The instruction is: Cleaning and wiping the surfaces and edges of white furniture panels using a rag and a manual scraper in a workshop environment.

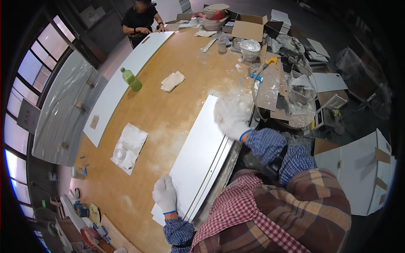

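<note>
Long white panels (pixel 198 147) lie stacked at the table's near edge, with narrow grooves along the side closest to me. My left hand (pixel 164 194), in a white knit glove, grips the left edge of the stack near its lower end, its fingers drawn together. Over the far end of the panels is my right hand (pixel 230 118), gloved the same way and smeared by motion. Its fingers cannot be made out, nor whether it holds anything.
Across the wooden table (pixel 156 114) lie a folded cloth (pixel 172 81), a stained white sheet (pixel 129 148), a green bottle (pixel 131 79) and another long white panel (pixel 114 90). A person (pixel 141 21) works at the far end. A yellow air gun (pixel 272 63) and clutter lie right.
</note>
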A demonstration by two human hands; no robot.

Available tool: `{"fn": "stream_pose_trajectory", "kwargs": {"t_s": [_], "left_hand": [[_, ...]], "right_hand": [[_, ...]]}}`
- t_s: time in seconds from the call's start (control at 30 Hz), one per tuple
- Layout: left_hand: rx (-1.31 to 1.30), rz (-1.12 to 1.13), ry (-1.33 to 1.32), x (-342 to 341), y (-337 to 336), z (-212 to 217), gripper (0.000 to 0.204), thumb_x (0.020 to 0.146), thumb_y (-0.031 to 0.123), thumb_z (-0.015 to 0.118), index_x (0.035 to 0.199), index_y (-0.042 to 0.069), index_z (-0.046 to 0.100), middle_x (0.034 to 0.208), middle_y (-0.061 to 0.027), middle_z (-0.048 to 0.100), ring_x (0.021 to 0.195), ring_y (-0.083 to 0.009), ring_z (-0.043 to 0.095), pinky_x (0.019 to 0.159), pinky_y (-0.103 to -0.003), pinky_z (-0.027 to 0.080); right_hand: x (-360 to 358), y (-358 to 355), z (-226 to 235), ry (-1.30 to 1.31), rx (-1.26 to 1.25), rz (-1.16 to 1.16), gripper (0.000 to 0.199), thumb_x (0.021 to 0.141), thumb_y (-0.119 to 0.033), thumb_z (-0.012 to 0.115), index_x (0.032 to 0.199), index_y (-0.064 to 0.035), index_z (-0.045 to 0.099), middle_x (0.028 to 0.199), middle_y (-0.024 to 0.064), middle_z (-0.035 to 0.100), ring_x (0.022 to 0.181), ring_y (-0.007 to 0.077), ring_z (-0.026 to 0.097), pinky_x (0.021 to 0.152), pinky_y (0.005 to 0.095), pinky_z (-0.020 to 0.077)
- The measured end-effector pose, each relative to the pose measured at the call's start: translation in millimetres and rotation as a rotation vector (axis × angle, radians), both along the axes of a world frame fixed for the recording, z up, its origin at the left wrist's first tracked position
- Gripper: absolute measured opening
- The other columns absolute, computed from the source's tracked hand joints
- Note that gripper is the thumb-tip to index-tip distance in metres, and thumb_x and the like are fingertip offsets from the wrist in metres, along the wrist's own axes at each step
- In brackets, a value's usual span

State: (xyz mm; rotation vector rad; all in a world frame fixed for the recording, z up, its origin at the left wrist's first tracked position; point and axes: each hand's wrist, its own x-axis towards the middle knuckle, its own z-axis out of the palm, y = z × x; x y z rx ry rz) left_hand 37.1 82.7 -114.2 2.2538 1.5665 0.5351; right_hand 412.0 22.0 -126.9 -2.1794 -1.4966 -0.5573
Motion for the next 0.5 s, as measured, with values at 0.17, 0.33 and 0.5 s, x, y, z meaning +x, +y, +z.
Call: {"fn": "stream_pose_trajectory", "kwargs": {"t_s": [0.17, 0.33, 0.5], "left_hand": [[-0.014, 0.029, 0.025, -5, 0, -1, 0.033, 0.104, 0.034, 0.060, 0.111, 0.007, 0.079, 0.109, -0.0177, 0.077, 0.103, -0.0382, 0.072, 0.091, -0.047, 0.055], [0.040, -0.002, 0.016, -11, -4, -5, 0.034, 0.105, 0.036, 0.057, 0.109, 0.009, 0.078, 0.105, -0.0155, 0.076, 0.101, -0.0384, 0.070, 0.088, -0.050, 0.054], [0.063, -0.012, 0.034, -5, -3, -6, 0.033, 0.107, 0.035, 0.055, 0.109, 0.011, 0.077, 0.103, -0.0165, 0.076, 0.099, -0.0393, 0.071, 0.088, -0.050, 0.054]], "right_hand": [[-148, -30, 50, 0.043, 0.229, 0.781, 0.015, 0.083, -0.022, 0.063, 0.087, -0.0092, 0.068, 0.083, 0.0105, 0.071, 0.084, 0.0298, 0.072, 0.077, 0.0495, 0.0468], [-42, 0, 35, -0.025, 0.012, 0.574, 0.016, 0.082, -0.026, 0.065, 0.085, -0.0106, 0.068, 0.085, 0.0079, 0.072, 0.080, 0.0361, 0.070, 0.068, 0.0494, 0.0479], [-35, 32, 44, 0.147, -0.121, 0.210, 0.018, 0.084, -0.023, 0.065, 0.094, -0.0079, 0.066, 0.094, 0.0128, 0.069, 0.090, 0.0383, 0.067, 0.082, 0.0533, 0.0475]]}}
